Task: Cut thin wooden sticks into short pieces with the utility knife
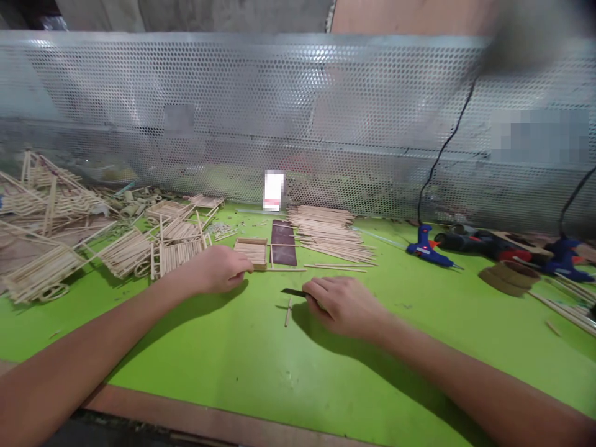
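My left hand [223,268] is closed at the near left corner of a small tray made of wooden sticks [250,251], its fingertips along the near edge. Thin sticks run from the tray's right side across a flat dark brown plate [283,239]. My right hand [342,304] is wrapped round a narrow black blade [292,292], whose tip points left. Its handle, if any, is hidden in the fingers. Below the blade, a short piece of stick [287,313] lies on the green tabletop [251,372].
A pile of thin sticks [333,233] lies behind my right hand. Several stick-built carts [125,251] crowd the left side. Rightward are a corded blue glue gun [426,245], a second blue glue gun [565,257] and a brown tape roll [507,276]. A perforated metal panel [363,130] stands behind.
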### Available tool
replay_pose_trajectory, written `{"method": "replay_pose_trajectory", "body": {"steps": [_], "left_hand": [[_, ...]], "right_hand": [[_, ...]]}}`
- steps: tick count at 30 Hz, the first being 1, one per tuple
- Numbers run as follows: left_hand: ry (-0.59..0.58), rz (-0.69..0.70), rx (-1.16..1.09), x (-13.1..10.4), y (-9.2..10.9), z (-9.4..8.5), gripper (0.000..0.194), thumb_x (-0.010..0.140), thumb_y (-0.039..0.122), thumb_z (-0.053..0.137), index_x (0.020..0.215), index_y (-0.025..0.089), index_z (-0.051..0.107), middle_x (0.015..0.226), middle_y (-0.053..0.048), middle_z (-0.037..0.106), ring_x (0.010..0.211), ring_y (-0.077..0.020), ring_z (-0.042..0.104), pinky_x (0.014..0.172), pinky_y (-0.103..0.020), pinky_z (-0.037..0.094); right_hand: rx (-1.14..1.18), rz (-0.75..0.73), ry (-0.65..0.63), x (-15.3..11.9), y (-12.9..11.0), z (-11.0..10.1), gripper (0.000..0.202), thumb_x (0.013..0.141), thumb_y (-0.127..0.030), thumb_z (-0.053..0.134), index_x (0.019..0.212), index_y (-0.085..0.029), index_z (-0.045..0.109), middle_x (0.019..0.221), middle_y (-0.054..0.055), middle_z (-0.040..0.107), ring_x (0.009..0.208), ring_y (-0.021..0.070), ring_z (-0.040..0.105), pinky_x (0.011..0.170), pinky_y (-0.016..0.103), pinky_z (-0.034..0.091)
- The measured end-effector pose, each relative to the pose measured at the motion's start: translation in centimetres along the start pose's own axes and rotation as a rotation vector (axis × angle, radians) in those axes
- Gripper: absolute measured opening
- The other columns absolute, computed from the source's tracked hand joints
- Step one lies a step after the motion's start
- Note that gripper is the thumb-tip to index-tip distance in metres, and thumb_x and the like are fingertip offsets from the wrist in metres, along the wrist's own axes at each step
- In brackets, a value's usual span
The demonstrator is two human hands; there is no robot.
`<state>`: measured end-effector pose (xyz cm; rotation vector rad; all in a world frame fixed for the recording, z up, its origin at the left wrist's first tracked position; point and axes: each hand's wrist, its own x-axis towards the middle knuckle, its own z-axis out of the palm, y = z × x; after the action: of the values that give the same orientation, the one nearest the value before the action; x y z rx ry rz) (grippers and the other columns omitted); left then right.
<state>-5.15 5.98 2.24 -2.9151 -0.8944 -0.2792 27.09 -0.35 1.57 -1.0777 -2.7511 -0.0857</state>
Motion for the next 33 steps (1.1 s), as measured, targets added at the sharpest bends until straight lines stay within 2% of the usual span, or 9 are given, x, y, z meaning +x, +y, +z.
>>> {"method": "replay_pose_trajectory", "body": {"steps": [5,10,18,21,24,26,28,30,33], "left_hand": [[-0.031,-0.011,-0.019,0.1,-0.1,-0.1,0.026,0.091,0.012,0.052,0.093,0.019,0.077,0.080,-0.002,0.079,0.064,-0.0145,0.067,0.063,-0.027,0.050],[-0.057,-0.025,-0.022,0.1,0.0,0.0,0.026,0.093,0.013,0.051,0.093,0.018,0.076,0.082,-0.003,0.079,0.064,-0.0146,0.068,0.062,-0.027,0.050],[0.016,0.039,-0.019,0.0,-0.2,0.5,0.026,0.094,0.015,0.051,0.094,0.020,0.076,0.076,-0.002,0.076,0.064,-0.0149,0.066,0.065,-0.027,0.050],[0.050,0.120,-0.031,0.3,1.3,0.8,0.028,0.096,0.014,0.048,0.093,0.019,0.075,0.074,-0.003,0.074,0.061,-0.0145,0.064,0.061,-0.028,0.049],[0.071,0.244,-0.060,0.8,4.1,1.1,0.029,0.099,0.012,0.047,0.093,0.017,0.074,0.074,-0.002,0.072,0.059,-0.0127,0.062,0.055,-0.026,0.046],[0.092,0.326,-0.036,1.1,5.9,1.4,0.024,0.099,0.014,0.050,0.103,0.017,0.074,0.080,-0.003,0.072,0.063,-0.0141,0.063,0.053,-0.027,0.044],[0.106,0.369,-0.005,1.3,7.1,1.8,0.027,0.101,0.018,0.051,0.119,0.019,0.071,0.081,-0.003,0.071,0.061,-0.0151,0.061,0.051,-0.029,0.041],[0.124,0.371,0.015,1.4,7.5,2.1,0.029,0.103,0.022,0.049,0.125,0.020,0.068,0.082,-0.003,0.070,0.060,-0.0157,0.059,0.051,-0.030,0.040],[0.141,0.364,0.041,1.4,7.2,2.4,0.027,0.106,0.024,0.049,0.122,0.019,0.070,0.083,-0.004,0.069,0.061,-0.0156,0.060,0.052,-0.030,0.042]], "right_hand": [[-0.041,-0.138,-0.071,0.1,0.1,0.5,0.015,0.100,-0.015,0.051,0.090,-0.016,0.063,0.076,0.001,0.064,0.065,0.0137,0.052,0.063,0.028,0.040],[-0.065,-0.162,-0.079,0.3,0.1,0.8,0.013,0.096,-0.007,0.053,0.092,-0.015,0.062,0.078,0.002,0.062,0.068,0.0147,0.050,0.065,0.028,0.038],[-0.055,-0.171,-0.077,0.5,0.0,1.0,0.010,0.095,-0.009,0.053,0.091,-0.016,0.059,0.079,0.002,0.061,0.069,0.0151,0.047,0.063,0.029,0.034],[-0.054,-0.165,-0.080,0.6,-0.1,0.9,0.009,0.096,-0.010,0.054,0.091,-0.016,0.059,0.080,0.002,0.062,0.069,0.0150,0.047,0.064,0.029,0.033],[-0.075,-0.172,-0.085,0.6,-0.3,0.7,0.007,0.097,-0.013,0.056,0.092,-0.016,0.060,0.082,0.003,0.063,0.071,0.0156,0.048,0.064,0.030,0.032],[-0.094,-0.180,-0.079,0.7,-0.4,0.6,0.007,0.098,-0.015,0.057,0.092,-0.016,0.061,0.082,0.003,0.064,0.072,0.0165,0.049,0.064,0.031,0.032],[-0.100,-0.182,-0.072,0.7,-0.4,0.6,0.008,0.098,-0.017,0.057,0.091,-0.017,0.061,0.082,0.004,0.064,0.072,0.0170,0.050,0.065,0.032,0.032],[-0.095,-0.177,-0.071,0.7,-0.5,0.6,0.008,0.098,-0.018,0.059,0.091,-0.017,0.061,0.082,0.004,0.065,0.072,0.0169,0.050,0.065,0.032,0.031],[-0.114,-0.173,-0.081,0.7,-0.5,0.6,0.005,0.096,-0.018,0.062,0.092,-0.017,0.062,0.083,0.004,0.065,0.072,0.0173,0.050,0.065,0.032,0.031]]}}
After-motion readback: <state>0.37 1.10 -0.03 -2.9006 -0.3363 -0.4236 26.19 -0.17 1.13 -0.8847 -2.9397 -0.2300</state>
